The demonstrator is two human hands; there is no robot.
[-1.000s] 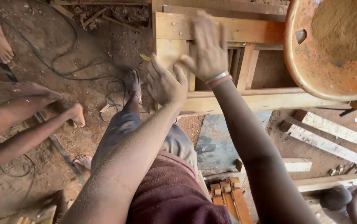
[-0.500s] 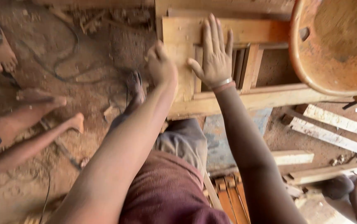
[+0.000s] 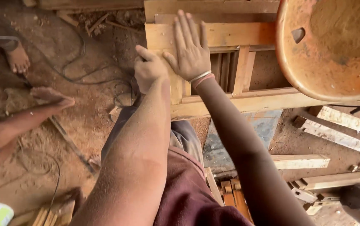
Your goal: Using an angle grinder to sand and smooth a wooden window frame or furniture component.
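The wooden frame [image 3: 213,33] lies on the dirt floor ahead of the person's knees, an orange seat [image 3: 314,71] overlapping its right end. The right hand [image 3: 190,50] lies flat and spread on the frame's left part, gripping nothing. The left hand [image 3: 150,69] is curled at the frame's left edge, seemingly clasping it, though its fingers are hidden; black cable [image 3: 79,62] loops left of the frame.
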